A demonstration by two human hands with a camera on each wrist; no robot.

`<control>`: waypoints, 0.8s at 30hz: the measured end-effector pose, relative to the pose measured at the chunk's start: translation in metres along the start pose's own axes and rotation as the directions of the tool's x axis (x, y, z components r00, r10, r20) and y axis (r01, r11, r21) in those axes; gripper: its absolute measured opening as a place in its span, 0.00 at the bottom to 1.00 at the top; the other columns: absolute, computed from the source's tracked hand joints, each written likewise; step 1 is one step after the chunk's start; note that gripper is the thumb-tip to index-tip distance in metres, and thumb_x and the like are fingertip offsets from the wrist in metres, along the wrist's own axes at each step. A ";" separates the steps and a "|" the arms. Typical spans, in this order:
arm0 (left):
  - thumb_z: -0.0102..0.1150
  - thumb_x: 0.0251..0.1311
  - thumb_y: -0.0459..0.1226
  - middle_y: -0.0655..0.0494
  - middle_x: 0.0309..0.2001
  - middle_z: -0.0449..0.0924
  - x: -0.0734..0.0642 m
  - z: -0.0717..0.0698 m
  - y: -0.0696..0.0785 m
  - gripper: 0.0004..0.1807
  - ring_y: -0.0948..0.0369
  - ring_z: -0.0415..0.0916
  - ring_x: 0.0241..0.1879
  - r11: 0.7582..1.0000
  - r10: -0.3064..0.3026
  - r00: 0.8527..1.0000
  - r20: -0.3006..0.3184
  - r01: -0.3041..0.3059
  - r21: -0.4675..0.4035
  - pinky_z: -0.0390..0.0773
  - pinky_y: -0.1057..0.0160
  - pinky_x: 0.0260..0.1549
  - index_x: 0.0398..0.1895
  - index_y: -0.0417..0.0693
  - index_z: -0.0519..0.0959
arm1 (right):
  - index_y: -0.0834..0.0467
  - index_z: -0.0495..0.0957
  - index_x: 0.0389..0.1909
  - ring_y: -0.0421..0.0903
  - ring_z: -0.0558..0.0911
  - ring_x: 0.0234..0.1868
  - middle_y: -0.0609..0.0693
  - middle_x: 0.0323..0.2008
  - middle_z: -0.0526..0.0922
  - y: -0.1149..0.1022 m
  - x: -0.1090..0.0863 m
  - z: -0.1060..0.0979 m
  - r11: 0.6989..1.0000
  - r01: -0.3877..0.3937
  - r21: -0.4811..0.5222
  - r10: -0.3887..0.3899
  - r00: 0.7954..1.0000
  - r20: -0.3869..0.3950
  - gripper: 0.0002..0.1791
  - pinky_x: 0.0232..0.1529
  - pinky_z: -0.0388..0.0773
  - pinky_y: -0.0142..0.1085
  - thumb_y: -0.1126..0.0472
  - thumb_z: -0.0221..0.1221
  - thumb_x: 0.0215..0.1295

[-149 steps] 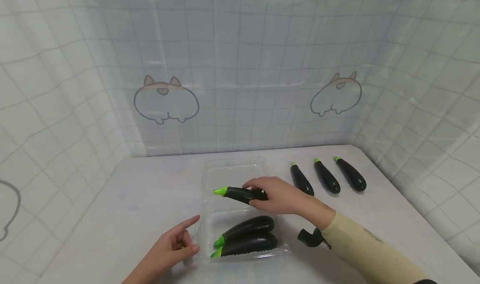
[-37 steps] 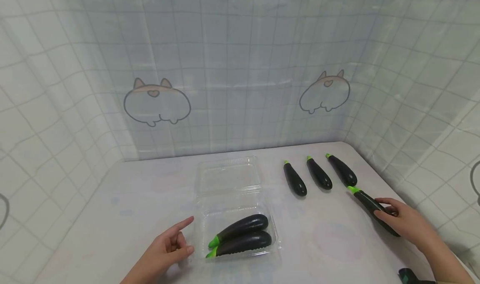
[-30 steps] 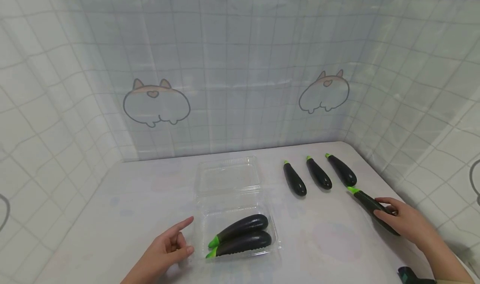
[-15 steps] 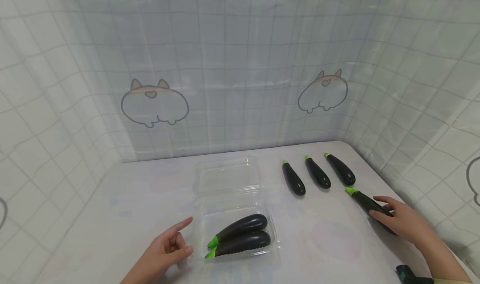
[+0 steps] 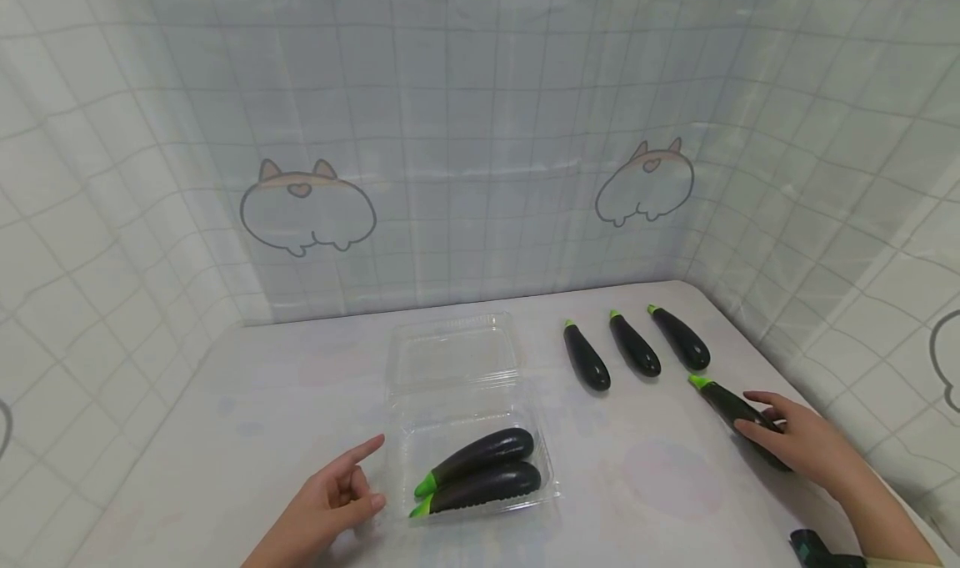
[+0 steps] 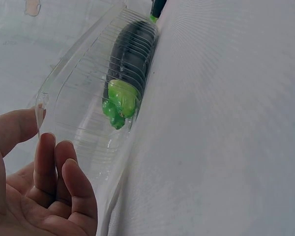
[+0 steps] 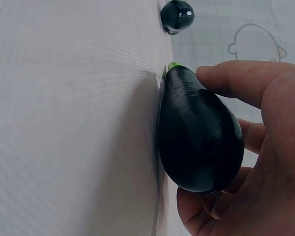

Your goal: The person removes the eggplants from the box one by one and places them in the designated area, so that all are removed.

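Moved away from above the clear container (image 5: 446,434), one eggplant (image 5: 730,406) is now at the counter's (image 5: 300,409) right side, gripped by my right hand (image 5: 808,440); my left hand (image 5: 332,500), thumb and forefinger apart, is beside the container.

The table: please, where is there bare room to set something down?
The table is bare left of the clear container and left hand; another free patch lies between the container and the eggplant in the right hand. Crowded: the far right, where three eggplants lie in a row, and the container's near half, where two eggplants lie together.
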State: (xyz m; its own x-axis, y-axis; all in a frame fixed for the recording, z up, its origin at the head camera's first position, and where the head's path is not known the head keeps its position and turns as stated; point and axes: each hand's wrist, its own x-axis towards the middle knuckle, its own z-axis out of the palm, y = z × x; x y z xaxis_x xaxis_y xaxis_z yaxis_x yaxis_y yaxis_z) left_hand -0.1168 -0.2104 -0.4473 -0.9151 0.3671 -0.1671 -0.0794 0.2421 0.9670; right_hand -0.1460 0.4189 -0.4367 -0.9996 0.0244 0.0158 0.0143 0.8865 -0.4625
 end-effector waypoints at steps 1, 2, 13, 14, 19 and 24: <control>0.61 0.67 0.38 0.48 0.33 0.74 0.000 0.000 0.000 0.41 0.62 0.71 0.28 1.000 0.001 1.000 0.001 -0.001 0.001 0.74 0.64 0.31 0.78 0.41 0.51 | 0.71 0.65 0.64 0.67 0.79 0.47 0.77 0.51 0.74 0.000 0.000 0.000 1.000 0.000 0.002 0.000 1.000 0.000 0.41 0.35 0.78 0.50 0.40 0.59 0.68; 0.61 0.67 0.38 0.48 0.33 0.74 0.000 0.000 0.000 0.41 0.63 0.71 0.28 1.000 0.000 1.000 0.002 0.000 0.000 0.74 0.64 0.31 0.78 0.41 0.51 | 0.71 0.65 0.65 0.66 0.79 0.47 0.76 0.50 0.74 -0.001 -0.001 0.000 1.000 0.004 0.003 -0.004 1.000 0.000 0.41 0.35 0.78 0.49 0.40 0.59 0.68; 0.60 0.68 0.38 0.47 0.33 0.74 0.001 -0.002 -0.001 0.41 0.63 0.70 0.27 1.000 0.002 1.000 0.000 -0.002 0.003 0.74 0.63 0.30 0.78 0.42 0.51 | 0.70 0.65 0.66 0.63 0.81 0.46 0.70 0.49 0.78 -0.006 -0.005 -0.002 0.999 0.039 0.031 -0.040 0.999 0.008 0.40 0.35 0.77 0.46 0.42 0.60 0.68; 0.60 0.68 0.38 0.47 0.33 0.74 0.001 -0.002 -0.001 0.41 0.63 0.70 0.27 1.000 0.001 1.000 0.000 -0.001 0.000 0.74 0.63 0.30 0.78 0.42 0.51 | 0.70 0.65 0.66 0.63 0.81 0.46 0.70 0.49 0.78 -0.006 -0.005 -0.002 0.999 0.039 0.030 -0.039 0.999 0.008 0.40 0.35 0.77 0.47 0.42 0.60 0.68; 0.61 0.67 0.38 0.48 0.33 0.74 0.001 -0.001 0.001 0.41 0.63 0.70 0.28 1.000 -0.004 1.000 0.001 0.004 -0.012 0.74 0.64 0.31 0.78 0.42 0.51 | 0.70 0.65 0.65 0.63 0.82 0.45 0.69 0.48 0.78 -0.006 -0.004 -0.002 0.999 0.037 0.021 -0.037 0.999 0.000 0.40 0.35 0.77 0.47 0.42 0.60 0.67; 0.61 0.67 0.38 0.47 0.33 0.74 0.000 -0.001 0.002 0.41 0.63 0.70 0.28 1.000 -0.008 1.000 -0.005 0.008 -0.005 0.74 0.64 0.31 0.78 0.42 0.51 | 0.70 0.65 0.66 0.63 0.82 0.46 0.70 0.49 0.78 -0.006 -0.005 -0.002 0.999 0.036 0.034 -0.037 0.999 0.007 0.40 0.36 0.78 0.47 0.42 0.60 0.67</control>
State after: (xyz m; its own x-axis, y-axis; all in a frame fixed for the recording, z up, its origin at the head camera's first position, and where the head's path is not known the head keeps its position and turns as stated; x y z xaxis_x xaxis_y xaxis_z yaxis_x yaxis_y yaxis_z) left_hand -0.1174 -0.2106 -0.4455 -0.9162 0.3610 -0.1740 -0.0889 0.2404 0.9666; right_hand -0.1412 0.4145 -0.4318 -0.9996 -0.0116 0.0262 -0.0229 0.8707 -0.4912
